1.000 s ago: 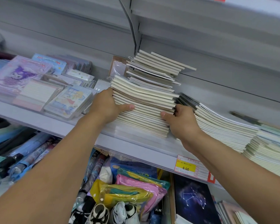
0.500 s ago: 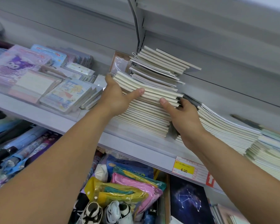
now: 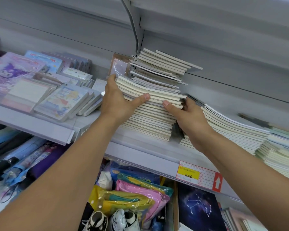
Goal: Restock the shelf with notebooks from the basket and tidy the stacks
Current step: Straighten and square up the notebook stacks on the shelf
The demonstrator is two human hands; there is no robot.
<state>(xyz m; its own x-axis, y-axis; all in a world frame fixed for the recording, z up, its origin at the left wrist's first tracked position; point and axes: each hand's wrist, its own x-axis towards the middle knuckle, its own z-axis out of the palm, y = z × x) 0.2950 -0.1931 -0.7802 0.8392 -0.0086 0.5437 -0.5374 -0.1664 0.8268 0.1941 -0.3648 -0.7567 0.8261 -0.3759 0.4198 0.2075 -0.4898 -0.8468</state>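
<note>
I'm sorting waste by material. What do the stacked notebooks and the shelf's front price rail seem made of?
Notebooks: paper, judging by thin cream page edges that bend under the left hand; matte.
Price rail: probably clear or pale plastic with a light sheen, holding a printed paper price tag; metal can't be ruled out.

Matt paper notebooks (image 3: 150,117); glossy plastic pouches (image 3: 123,197); smooth shelf (image 3: 140,157).

Two hands (image 3: 117,104), four notebook stacks (image 3: 150,124), one price tag (image 3: 198,176).
</note>
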